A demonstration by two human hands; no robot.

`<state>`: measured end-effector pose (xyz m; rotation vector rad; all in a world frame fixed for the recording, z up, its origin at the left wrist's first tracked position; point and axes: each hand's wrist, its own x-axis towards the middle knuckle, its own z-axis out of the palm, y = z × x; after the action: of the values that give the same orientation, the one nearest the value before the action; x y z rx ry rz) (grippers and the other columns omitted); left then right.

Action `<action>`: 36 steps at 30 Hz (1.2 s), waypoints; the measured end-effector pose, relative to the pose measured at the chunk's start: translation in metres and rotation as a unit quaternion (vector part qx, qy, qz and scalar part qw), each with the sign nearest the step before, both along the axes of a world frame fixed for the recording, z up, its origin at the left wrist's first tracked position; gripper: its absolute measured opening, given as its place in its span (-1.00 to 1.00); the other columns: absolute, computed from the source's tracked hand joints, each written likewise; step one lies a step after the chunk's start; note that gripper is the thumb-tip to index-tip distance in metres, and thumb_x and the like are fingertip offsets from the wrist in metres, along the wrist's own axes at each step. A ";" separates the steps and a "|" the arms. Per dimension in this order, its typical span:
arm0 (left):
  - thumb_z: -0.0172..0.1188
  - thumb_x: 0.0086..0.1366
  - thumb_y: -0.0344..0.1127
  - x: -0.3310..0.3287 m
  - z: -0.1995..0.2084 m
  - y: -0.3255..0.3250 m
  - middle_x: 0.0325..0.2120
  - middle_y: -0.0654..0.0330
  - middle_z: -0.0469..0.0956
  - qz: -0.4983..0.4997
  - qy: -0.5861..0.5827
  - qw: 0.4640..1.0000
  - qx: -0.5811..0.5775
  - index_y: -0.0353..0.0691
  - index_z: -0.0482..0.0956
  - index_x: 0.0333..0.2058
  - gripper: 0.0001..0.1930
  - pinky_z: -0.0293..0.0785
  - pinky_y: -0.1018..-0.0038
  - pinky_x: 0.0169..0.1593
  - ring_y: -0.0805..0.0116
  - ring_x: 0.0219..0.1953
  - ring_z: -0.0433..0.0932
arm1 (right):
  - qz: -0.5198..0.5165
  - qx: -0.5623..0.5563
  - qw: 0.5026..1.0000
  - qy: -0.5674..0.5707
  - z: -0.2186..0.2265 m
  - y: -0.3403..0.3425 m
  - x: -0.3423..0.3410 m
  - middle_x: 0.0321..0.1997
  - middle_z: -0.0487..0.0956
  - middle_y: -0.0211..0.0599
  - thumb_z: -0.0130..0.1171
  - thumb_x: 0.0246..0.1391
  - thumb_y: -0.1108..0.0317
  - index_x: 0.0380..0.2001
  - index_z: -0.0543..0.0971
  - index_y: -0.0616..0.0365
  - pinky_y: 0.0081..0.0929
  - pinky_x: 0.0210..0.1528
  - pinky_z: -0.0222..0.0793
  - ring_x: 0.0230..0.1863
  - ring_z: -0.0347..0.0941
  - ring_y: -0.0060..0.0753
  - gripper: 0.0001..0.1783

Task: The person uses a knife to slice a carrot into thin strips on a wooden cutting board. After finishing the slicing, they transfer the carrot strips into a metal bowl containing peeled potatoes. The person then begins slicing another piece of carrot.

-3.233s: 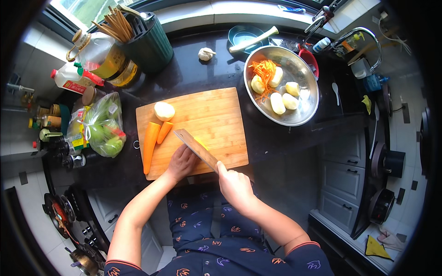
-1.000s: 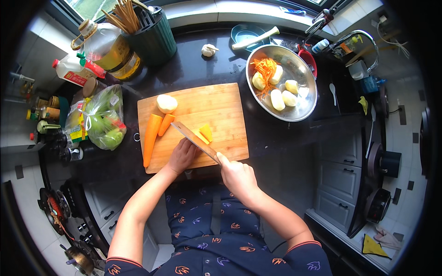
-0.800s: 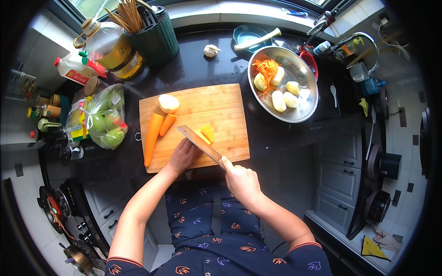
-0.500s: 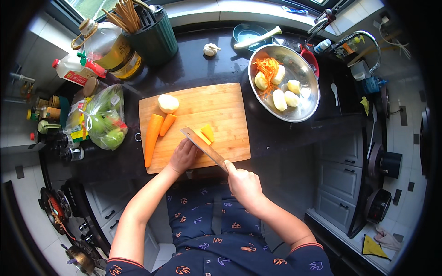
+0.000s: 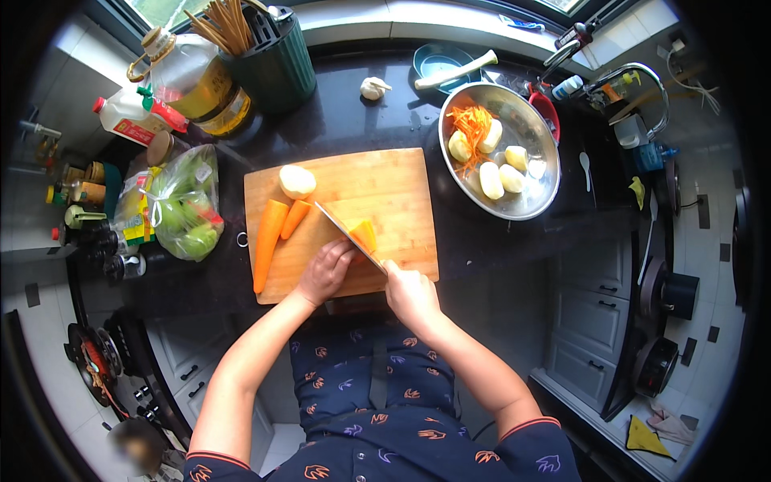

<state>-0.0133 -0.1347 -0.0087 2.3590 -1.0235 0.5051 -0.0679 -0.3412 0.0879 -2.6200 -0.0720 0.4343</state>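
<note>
My right hand [image 5: 412, 297] grips the handle of a kitchen knife [image 5: 347, 232], its blade slanting over the near middle of a wooden cutting board [image 5: 401, 185]. Curled fingers of my left hand [image 5: 328, 269] rest just left of the blade; whatever lies under them is hidden. Cut carrot pieces [image 5: 364, 234] sit against the blade's right side. A long peeled carrot [image 5: 268, 245] and a shorter carrot piece [image 5: 295, 218] lie at the board's left. Beyond them is a peeled potato [image 5: 297, 182].
A steel bowl [image 5: 544, 183] at right holds shredded carrot [image 5: 472, 127] and several peeled potatoes. Garlic [image 5: 374, 88] lies behind the board. Bagged green vegetables [image 5: 186, 209], an oil jug [image 5: 197, 88] and a green utensil holder [image 5: 277, 68] stand at left.
The knife has come down and left against the carrot pieces, its blade now standing steeper. My right hand moved left with it; my left hand shifted slightly right.
</note>
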 end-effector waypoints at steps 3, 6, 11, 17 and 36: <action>0.29 0.24 -0.36 -0.001 -0.002 0.003 -0.03 0.15 0.53 -0.002 -0.007 1.000 0.011 -0.20 0.60 -0.09 -0.75 0.55 0.35 0.11 0.16 0.10 0.52 | -0.004 -0.018 1.000 0.010 0.007 0.005 -0.002 -0.52 0.61 0.16 0.07 0.17 0.45 0.01 0.53 0.18 0.07 -0.34 0.55 -0.44 0.61 0.22 -0.68; 0.29 0.24 -0.35 -0.003 0.003 0.006 -0.03 0.11 0.54 -0.003 0.013 0.999 0.039 -0.21 0.61 -0.10 -0.75 0.55 0.33 0.11 0.12 0.08 0.53 | -0.006 -0.018 1.000 -0.013 0.016 0.003 -0.012 -0.53 0.61 0.12 0.09 0.18 0.44 0.08 0.53 0.15 0.04 -0.35 0.55 -0.45 0.61 0.19 -0.62; 0.29 0.24 -0.33 -0.004 -0.005 0.010 -0.04 0.03 0.53 -0.005 0.006 0.999 0.044 -0.27 0.60 -0.10 -0.73 0.55 0.29 0.12 0.05 0.06 0.53 | 0.027 -0.039 0.998 -0.031 0.037 -0.007 -0.027 -0.56 0.61 -0.02 0.11 0.17 0.42 0.13 0.52 0.16 -0.10 -0.45 0.57 -0.54 0.62 0.05 -0.57; 0.31 0.22 -0.30 -0.005 -0.009 0.009 -0.06 0.01 0.53 0.003 0.010 0.999 0.041 -0.29 0.60 -0.10 -0.70 0.54 0.27 0.12 0.02 0.05 0.52 | 0.043 -0.063 0.996 -0.048 0.046 -0.012 -0.039 -0.59 0.59 -0.12 0.12 0.16 0.43 0.14 0.52 0.17 -0.19 -0.50 0.58 -0.59 0.62 -0.04 -0.56; 0.25 0.19 -0.45 0.000 0.000 0.000 -0.06 0.10 0.51 -0.016 -0.002 1.000 -0.010 -0.24 0.55 -0.08 -0.71 0.54 0.29 0.08 0.12 0.03 0.52 | -0.012 -0.020 0.999 0.031 0.005 0.000 -0.003 -0.50 0.62 0.17 0.06 0.19 0.43 -0.02 0.52 0.11 0.08 -0.31 0.56 -0.41 0.61 0.27 -0.71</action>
<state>-0.0128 -0.1344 -0.0089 2.3215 -1.0518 0.5068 -0.0708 -0.3411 0.0930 -2.6410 -0.0129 0.5127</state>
